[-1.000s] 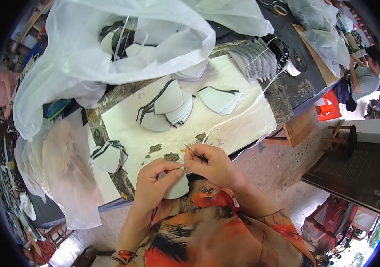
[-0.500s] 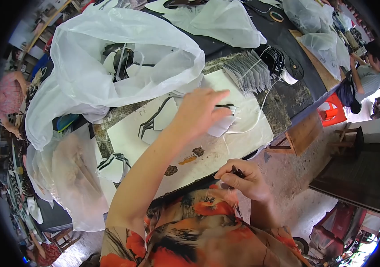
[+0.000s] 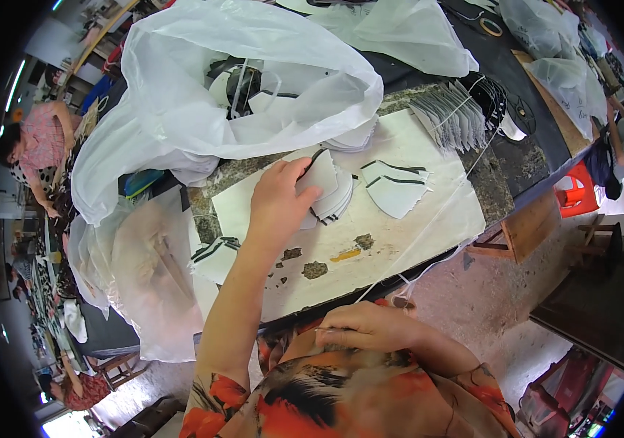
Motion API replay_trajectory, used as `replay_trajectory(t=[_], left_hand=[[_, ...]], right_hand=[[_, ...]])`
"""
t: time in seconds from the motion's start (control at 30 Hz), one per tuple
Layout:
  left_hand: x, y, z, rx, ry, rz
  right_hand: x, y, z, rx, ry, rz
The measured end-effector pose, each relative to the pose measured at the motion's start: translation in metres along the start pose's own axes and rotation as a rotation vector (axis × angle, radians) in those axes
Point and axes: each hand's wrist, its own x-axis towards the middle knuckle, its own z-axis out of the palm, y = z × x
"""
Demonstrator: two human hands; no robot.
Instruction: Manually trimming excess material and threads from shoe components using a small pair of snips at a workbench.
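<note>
On a pale board (image 3: 429,219) lies a fanned stack of white cut pieces (image 3: 332,188) with black edging. My left hand (image 3: 280,193) grips the stack's left side, thumb on the top piece and fingers along the upper edge. A smaller pile of white black-edged pieces (image 3: 396,188) rests to its right, apart from the hand. Low in front of my body, my right hand (image 3: 367,325) is closed; whatever lies inside its fingers is hidden. A thin white string (image 3: 429,217) slants across the board down toward that hand.
A large open plastic bag (image 3: 159,109) with more pieces stands behind the board. Grey layered pieces (image 3: 454,120) lie at the back right, and another white bundle (image 3: 215,259) at the left edge. A red stool (image 3: 577,191) stands right; a co-worker (image 3: 42,142) is far left.
My left hand has moved left from the smaller pile to the larger stack, whose pieces now lie turned. My right hand has drawn toward my body; the dark tool it held is out of sight.
</note>
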Motion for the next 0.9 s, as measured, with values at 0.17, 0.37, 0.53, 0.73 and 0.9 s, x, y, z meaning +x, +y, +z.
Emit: replay_trajectory(t=[0.17,0.37,0.53,0.73,0.9], left_hand=[[-0.003,-0.003,-0.004,0.155,0.045,-0.036],[-0.002,0.005,-0.001,-0.059,0.046,-0.100],[-0.002,-0.005,-0.001,0.050,0.069,-0.036],[0.004,0.004,-0.008,-0.042,0.038,-0.071],[-0.009,0.006,-0.032,-0.483,0.098,-0.146]], right_hand=[[0.004,0.012,0.014,-0.084,0.050,0.016],[0.004,0.010,0.013,-0.140,0.143,0.051],[0.009,-0.002,-0.007,-0.126,0.242,0.156],[0.044,0.000,-0.045,-0.873,0.713,0.034],[0.052,0.007,-0.048,-1.035,0.673,0.217]])
